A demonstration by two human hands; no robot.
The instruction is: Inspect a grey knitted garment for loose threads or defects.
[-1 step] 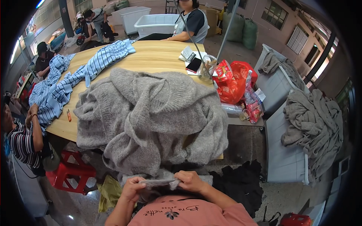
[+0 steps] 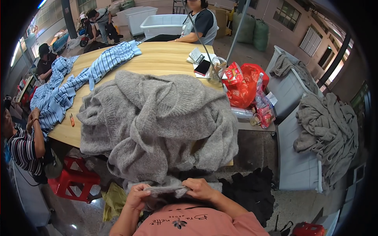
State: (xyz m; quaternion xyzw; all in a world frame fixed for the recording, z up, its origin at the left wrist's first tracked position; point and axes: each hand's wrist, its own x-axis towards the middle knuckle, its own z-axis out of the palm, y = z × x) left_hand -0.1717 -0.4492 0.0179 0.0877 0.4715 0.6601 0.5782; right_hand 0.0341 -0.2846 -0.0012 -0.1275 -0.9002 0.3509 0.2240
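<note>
A strip of grey knitted fabric (image 2: 167,190) is stretched between my two hands, close in front of my body. My left hand (image 2: 138,196) pinches its left end between thumb and fingers. With fingers curled over, my right hand (image 2: 199,189) grips the same strip further right. Just beyond them, a big heap of fuzzy grey knit sweaters (image 2: 157,114) covers the near part of the wooden table (image 2: 165,55) and hangs over its edge. Whether the strip joins this heap is hidden.
Blue striped garments (image 2: 104,63) and orange-handled snips (image 2: 72,120) lie on the table's left. Red plastic bags (image 2: 246,84) and a dark phone (image 2: 202,67) are at the right. Grey bins (image 2: 299,153) with knits stand further right; a red stool (image 2: 75,181) stands lower left. Co-workers sit around.
</note>
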